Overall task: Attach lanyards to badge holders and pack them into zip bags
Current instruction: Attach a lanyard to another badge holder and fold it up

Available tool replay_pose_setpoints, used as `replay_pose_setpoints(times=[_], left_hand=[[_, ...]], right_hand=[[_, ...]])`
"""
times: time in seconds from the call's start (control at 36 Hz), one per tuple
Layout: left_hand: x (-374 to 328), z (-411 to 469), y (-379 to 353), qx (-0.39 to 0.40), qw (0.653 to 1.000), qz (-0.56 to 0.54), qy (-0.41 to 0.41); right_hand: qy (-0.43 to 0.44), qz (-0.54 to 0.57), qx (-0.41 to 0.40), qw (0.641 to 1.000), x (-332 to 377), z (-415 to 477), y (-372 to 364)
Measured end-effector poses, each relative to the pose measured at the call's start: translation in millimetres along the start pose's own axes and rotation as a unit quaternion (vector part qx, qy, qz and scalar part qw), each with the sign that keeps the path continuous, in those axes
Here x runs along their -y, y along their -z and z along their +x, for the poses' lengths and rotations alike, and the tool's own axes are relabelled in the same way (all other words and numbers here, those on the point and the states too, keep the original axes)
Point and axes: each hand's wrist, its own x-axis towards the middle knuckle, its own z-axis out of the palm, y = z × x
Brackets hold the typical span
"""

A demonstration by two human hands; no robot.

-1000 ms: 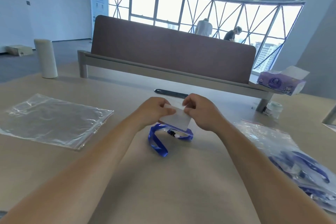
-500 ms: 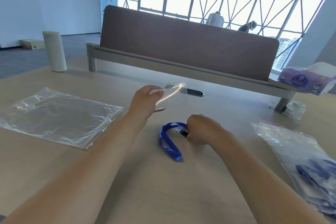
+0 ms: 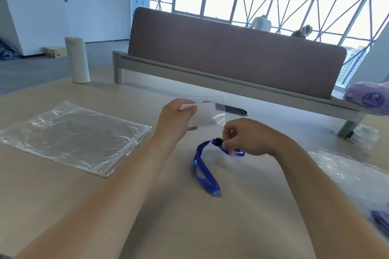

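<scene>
My left hand (image 3: 174,120) grips a clear badge holder (image 3: 207,114) by its left edge and holds it upright above the table. Just to the right and lower, my right hand (image 3: 246,139) pinches the black clip end of a blue lanyard (image 3: 205,169). The lanyard's loop trails down onto the table toward me. Clip and holder are apart. A stack of empty clear zip bags (image 3: 71,136) lies flat at the left. Another zip bag (image 3: 357,176) with blue lanyards inside lies at the right edge.
A brown desk divider (image 3: 231,57) on a grey frame runs across the back. A black strip (image 3: 233,109) lies in front of it. A pale cylinder (image 3: 76,60) stands at the back left, a purple tissue pack (image 3: 368,96) at the back right. Two people stand by the far windows.
My hands parted: the left lifted the badge holder off the lanyard and turned it upright. The right hand dropped to the lanyard, took its clip end and raised it slightly.
</scene>
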Motion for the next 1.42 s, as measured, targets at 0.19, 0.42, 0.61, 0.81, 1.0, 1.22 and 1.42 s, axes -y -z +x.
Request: replay_pose_setpoints(times=[0.19,0.42,0.61,0.81,1.0,1.22,1.42], left_hand=[[-0.5,3.1,1.3,-0.003,0.997,0.068,-0.026],[-1.6,-0.6,-1.2,0.053,0.977,0.200,-0.045],[-7.7,-8.8,-6.7,0.108,0.953,0.281,-0.033],[-10.2,-13.2,-10.3,0.147,0.934,0.324,-0.019],[-8.7,-13.7,-14.9,0.156,0.927,0.342,0.012],[-9.9,-14.7,-11.5,0.155,0.943,0.296,0.009],[-17.6,-11.6,1.7,0.197,0.955,0.223,0.022]], right_hand=[[0.064,0.057,-0.059,0.995,6.0,6.0,22.3],[0.085,0.043,-0.069,0.993,7.7,18.0,21.8],[0.080,0.011,-0.128,0.989,3.5,26.3,17.4],[0.075,0.002,-0.144,0.987,2.6,29.6,16.0],[0.090,-0.001,-0.158,0.983,1.6,29.8,15.7],[0.098,0.014,-0.156,0.983,0.2,29.2,15.7],[0.078,0.108,-0.133,0.982,-8.0,20.2,26.8]])
